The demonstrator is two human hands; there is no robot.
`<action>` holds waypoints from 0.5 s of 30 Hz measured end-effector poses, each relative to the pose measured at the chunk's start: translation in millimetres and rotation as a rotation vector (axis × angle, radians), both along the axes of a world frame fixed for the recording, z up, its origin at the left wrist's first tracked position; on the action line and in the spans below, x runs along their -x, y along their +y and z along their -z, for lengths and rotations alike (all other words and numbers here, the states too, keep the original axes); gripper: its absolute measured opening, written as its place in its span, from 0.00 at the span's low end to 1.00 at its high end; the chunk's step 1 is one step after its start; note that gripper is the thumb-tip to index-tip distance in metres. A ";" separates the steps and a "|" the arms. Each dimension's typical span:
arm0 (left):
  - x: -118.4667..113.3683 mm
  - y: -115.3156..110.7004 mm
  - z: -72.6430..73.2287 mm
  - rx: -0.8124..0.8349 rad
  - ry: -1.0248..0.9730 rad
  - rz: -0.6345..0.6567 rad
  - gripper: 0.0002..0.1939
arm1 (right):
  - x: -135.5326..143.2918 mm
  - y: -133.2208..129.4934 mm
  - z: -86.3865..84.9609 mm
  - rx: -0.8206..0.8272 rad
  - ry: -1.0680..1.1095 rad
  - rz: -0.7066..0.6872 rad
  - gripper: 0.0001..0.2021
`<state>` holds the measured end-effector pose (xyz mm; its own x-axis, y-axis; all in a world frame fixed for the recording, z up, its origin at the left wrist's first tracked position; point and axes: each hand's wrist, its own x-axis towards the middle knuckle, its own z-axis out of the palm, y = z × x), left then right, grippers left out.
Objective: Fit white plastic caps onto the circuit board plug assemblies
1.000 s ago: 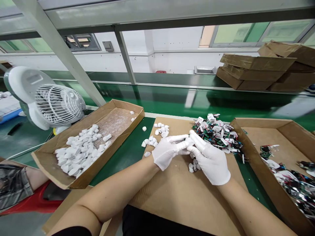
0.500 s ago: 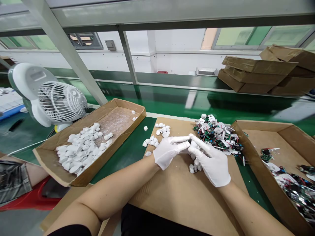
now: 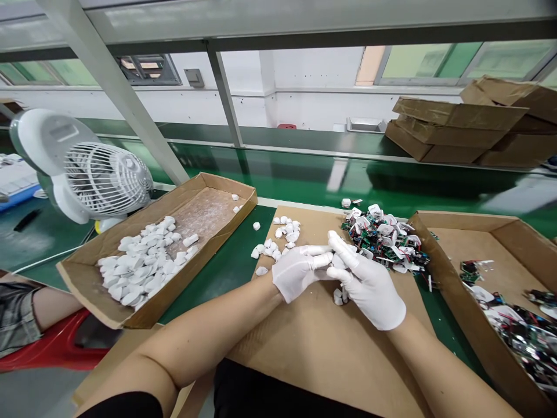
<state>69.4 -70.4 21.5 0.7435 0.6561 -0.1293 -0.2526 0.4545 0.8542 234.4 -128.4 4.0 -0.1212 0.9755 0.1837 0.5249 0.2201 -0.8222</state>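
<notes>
My left hand (image 3: 300, 271), in a white glove, has its fingers closed and meeting the right fingertips over the cardboard sheet (image 3: 296, 337). What it holds, if anything, is hidden. My right hand (image 3: 369, 284), also gloved, is closed, with a small white plastic piece (image 3: 338, 261) showing between thumb and fingers. Below the fingers, a few more white pieces (image 3: 338, 297) rest on the cardboard. Left of my hands lies a loose cluster of white pieces (image 3: 287, 228). Beyond the right hand is a heap of small green circuit boards with white parts and wires (image 3: 383, 238).
A cardboard tray (image 3: 174, 299) of white pieces stands at left, beside a white fan (image 3: 104, 174). At right, another cardboard tray (image 3: 452, 313) holds circuit boards. Cardboard boxes (image 3: 452, 128) are stacked on the back shelf. A person's leg (image 3: 54, 307) shows at far left.
Both hands stay together, with the fingers slightly shifted. Fewer white pieces show beneath the right fingers. A white piece with a small part beside it now lies behind the heap's left edge.
</notes>
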 end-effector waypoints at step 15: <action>-2.9 -2.6 13.6 0.111 -0.180 -0.036 0.10 | 8.4 -0.7 -10.0 0.149 0.187 0.147 0.27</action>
